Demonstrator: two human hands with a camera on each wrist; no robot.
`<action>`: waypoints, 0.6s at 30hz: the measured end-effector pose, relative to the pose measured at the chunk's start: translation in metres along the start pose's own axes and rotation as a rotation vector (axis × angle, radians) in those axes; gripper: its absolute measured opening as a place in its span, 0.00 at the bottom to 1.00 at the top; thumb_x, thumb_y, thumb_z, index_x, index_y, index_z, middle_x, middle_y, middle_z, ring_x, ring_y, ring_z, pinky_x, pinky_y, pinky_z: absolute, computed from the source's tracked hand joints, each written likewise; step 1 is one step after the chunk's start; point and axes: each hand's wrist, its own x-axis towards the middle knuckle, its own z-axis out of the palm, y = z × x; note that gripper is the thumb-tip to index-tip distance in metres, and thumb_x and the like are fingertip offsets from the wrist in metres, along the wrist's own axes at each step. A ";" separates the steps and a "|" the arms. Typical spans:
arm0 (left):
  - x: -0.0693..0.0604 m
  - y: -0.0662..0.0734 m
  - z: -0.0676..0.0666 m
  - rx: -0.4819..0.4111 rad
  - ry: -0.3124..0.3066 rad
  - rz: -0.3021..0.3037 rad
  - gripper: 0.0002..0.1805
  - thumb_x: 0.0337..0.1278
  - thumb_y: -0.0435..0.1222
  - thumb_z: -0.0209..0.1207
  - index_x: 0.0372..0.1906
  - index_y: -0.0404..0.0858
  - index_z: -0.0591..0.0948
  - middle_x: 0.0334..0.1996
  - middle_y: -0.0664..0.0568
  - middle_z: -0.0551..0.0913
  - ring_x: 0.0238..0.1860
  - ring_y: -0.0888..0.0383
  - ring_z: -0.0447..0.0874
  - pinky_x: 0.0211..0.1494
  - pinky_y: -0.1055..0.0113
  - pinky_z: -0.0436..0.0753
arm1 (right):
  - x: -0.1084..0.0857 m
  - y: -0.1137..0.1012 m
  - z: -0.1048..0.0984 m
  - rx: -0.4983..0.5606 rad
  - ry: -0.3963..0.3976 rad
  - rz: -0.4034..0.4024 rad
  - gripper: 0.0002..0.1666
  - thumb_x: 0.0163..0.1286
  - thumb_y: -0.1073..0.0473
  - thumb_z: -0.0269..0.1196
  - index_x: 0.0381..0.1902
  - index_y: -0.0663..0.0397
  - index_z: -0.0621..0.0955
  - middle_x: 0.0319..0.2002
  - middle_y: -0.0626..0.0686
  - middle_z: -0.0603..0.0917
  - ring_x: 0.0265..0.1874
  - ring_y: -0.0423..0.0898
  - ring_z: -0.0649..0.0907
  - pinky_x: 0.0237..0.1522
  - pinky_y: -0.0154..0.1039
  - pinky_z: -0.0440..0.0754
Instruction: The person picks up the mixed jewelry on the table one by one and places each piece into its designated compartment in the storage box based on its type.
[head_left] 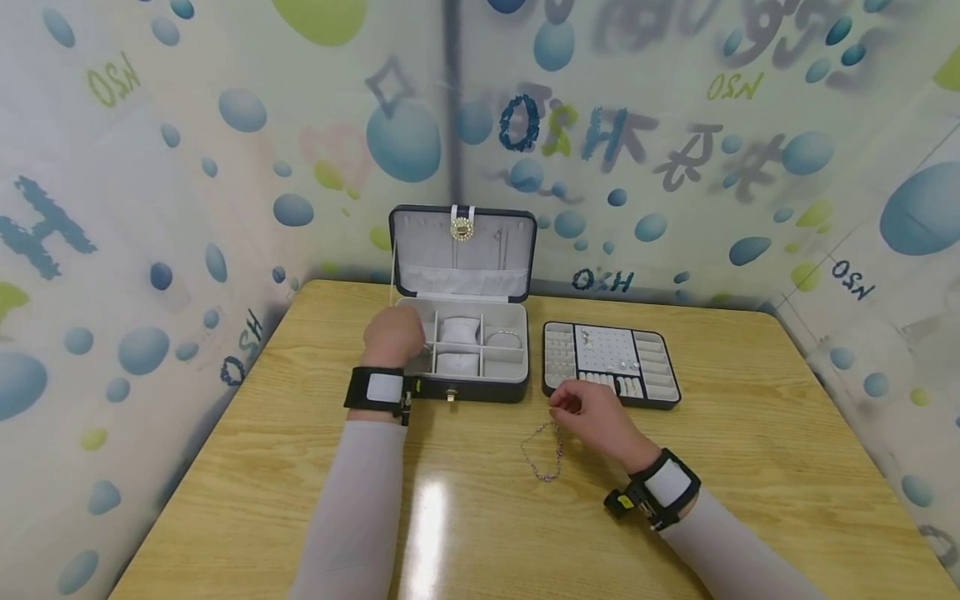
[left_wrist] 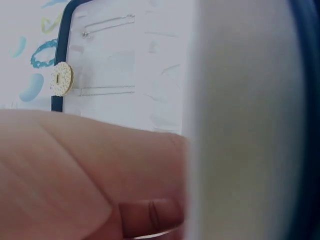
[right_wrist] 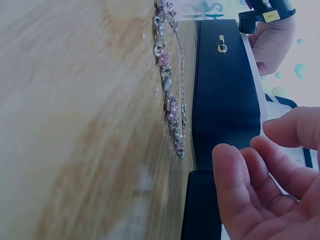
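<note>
My left hand (head_left: 393,333) reaches into the left compartments of an open jewelry box (head_left: 480,390), its fingers curled. A thin, shiny silver arc, seemingly a bangle (left_wrist: 150,235), shows at those fingers in the left wrist view; most of it is hidden. My right hand (head_left: 596,421) hovers over the table beside a silver bracelet (head_left: 546,477) with pink stones, which lies in a loop on the wood. In the right wrist view the right fingers (right_wrist: 230,165) are loosely bent, apart from the bracelet (right_wrist: 172,107), with nothing between them.
Inside the box are white cushions (head_left: 459,330) and another silver bangle (head_left: 504,335). Necklaces (left_wrist: 107,91) hang in the raised lid (head_left: 491,250). To the right lies a jewelry tray (head_left: 660,375) with earrings and rings. Patterned walls stand close behind the table (head_left: 480,533).
</note>
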 end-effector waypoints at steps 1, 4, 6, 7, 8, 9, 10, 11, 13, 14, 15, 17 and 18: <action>-0.001 0.000 0.000 -0.002 0.002 -0.001 0.10 0.68 0.31 0.57 0.32 0.35 0.86 0.33 0.43 0.85 0.30 0.51 0.78 0.27 0.62 0.76 | 0.000 0.000 0.000 0.000 0.000 0.002 0.03 0.70 0.62 0.69 0.40 0.55 0.87 0.35 0.47 0.88 0.35 0.40 0.83 0.38 0.33 0.82; -0.002 0.000 -0.001 -0.003 0.003 0.003 0.10 0.68 0.31 0.57 0.33 0.34 0.86 0.32 0.43 0.85 0.30 0.51 0.78 0.27 0.62 0.76 | -0.001 -0.001 0.001 -0.005 -0.001 0.002 0.03 0.71 0.63 0.69 0.40 0.55 0.87 0.35 0.47 0.88 0.35 0.40 0.83 0.38 0.33 0.82; -0.003 -0.001 -0.002 -0.003 0.008 0.008 0.09 0.68 0.31 0.58 0.32 0.34 0.87 0.32 0.43 0.85 0.30 0.51 0.78 0.26 0.61 0.76 | -0.001 -0.002 0.001 -0.007 -0.003 0.010 0.03 0.71 0.62 0.69 0.40 0.55 0.87 0.35 0.47 0.88 0.35 0.40 0.82 0.38 0.33 0.81; -0.003 -0.001 -0.002 -0.003 0.011 0.012 0.09 0.67 0.31 0.59 0.32 0.34 0.86 0.31 0.43 0.85 0.30 0.51 0.78 0.26 0.61 0.76 | -0.001 -0.002 0.001 -0.009 -0.005 0.015 0.03 0.71 0.62 0.69 0.40 0.55 0.87 0.35 0.46 0.88 0.35 0.40 0.82 0.38 0.33 0.81; -0.004 -0.001 -0.003 -0.001 0.013 0.019 0.09 0.67 0.31 0.59 0.32 0.33 0.86 0.31 0.43 0.85 0.29 0.51 0.78 0.26 0.61 0.76 | -0.001 -0.002 0.001 -0.008 -0.007 0.019 0.03 0.71 0.62 0.69 0.40 0.54 0.87 0.35 0.46 0.88 0.35 0.40 0.82 0.38 0.33 0.81; -0.004 -0.001 -0.003 -0.002 0.015 0.021 0.09 0.67 0.31 0.59 0.32 0.34 0.86 0.31 0.43 0.85 0.29 0.51 0.78 0.26 0.61 0.76 | -0.001 -0.003 0.002 -0.007 -0.008 0.023 0.03 0.71 0.62 0.69 0.40 0.54 0.87 0.35 0.46 0.88 0.35 0.40 0.82 0.38 0.33 0.81; -0.004 -0.001 -0.003 -0.001 0.018 0.026 0.09 0.67 0.30 0.60 0.31 0.34 0.86 0.31 0.44 0.85 0.29 0.51 0.78 0.26 0.61 0.76 | -0.001 -0.004 0.002 -0.004 -0.009 0.029 0.03 0.71 0.61 0.69 0.40 0.54 0.87 0.35 0.46 0.88 0.35 0.40 0.82 0.38 0.33 0.81; -0.005 -0.002 -0.004 0.001 0.019 0.032 0.09 0.67 0.30 0.60 0.31 0.33 0.86 0.30 0.43 0.85 0.29 0.51 0.78 0.27 0.61 0.76 | -0.001 -0.004 0.002 -0.004 -0.012 0.027 0.03 0.71 0.62 0.69 0.40 0.54 0.87 0.35 0.46 0.87 0.35 0.41 0.82 0.37 0.34 0.81; -0.005 -0.002 -0.004 0.004 0.018 0.044 0.09 0.67 0.30 0.60 0.31 0.33 0.86 0.30 0.43 0.85 0.29 0.51 0.78 0.27 0.61 0.76 | -0.001 -0.004 0.002 0.001 -0.015 0.030 0.03 0.70 0.62 0.69 0.40 0.54 0.87 0.35 0.46 0.87 0.35 0.41 0.82 0.37 0.34 0.81; -0.006 -0.002 -0.005 0.008 0.018 0.050 0.09 0.67 0.30 0.60 0.31 0.32 0.86 0.30 0.43 0.85 0.29 0.51 0.78 0.28 0.61 0.76 | -0.001 -0.004 0.002 0.003 -0.016 0.031 0.02 0.70 0.62 0.69 0.40 0.53 0.87 0.35 0.46 0.87 0.34 0.41 0.82 0.36 0.34 0.81; -0.006 -0.003 -0.005 0.009 0.016 0.052 0.09 0.67 0.30 0.60 0.31 0.32 0.86 0.30 0.43 0.85 0.30 0.50 0.78 0.28 0.61 0.76 | -0.001 -0.004 0.002 0.002 -0.018 0.030 0.02 0.70 0.62 0.69 0.40 0.53 0.87 0.35 0.46 0.87 0.34 0.41 0.82 0.36 0.34 0.81; -0.006 -0.003 -0.005 0.014 0.017 0.058 0.09 0.67 0.30 0.59 0.33 0.32 0.87 0.31 0.43 0.85 0.30 0.50 0.78 0.29 0.61 0.76 | -0.001 -0.004 0.002 -0.002 -0.021 0.025 0.02 0.70 0.62 0.69 0.40 0.52 0.87 0.35 0.46 0.87 0.34 0.41 0.82 0.36 0.34 0.81; -0.006 -0.003 -0.005 0.016 0.018 0.059 0.09 0.68 0.29 0.59 0.33 0.31 0.87 0.31 0.43 0.85 0.30 0.50 0.79 0.29 0.61 0.76 | -0.001 -0.004 0.002 -0.003 -0.021 0.026 0.02 0.70 0.62 0.69 0.40 0.52 0.87 0.35 0.46 0.87 0.34 0.41 0.82 0.36 0.33 0.81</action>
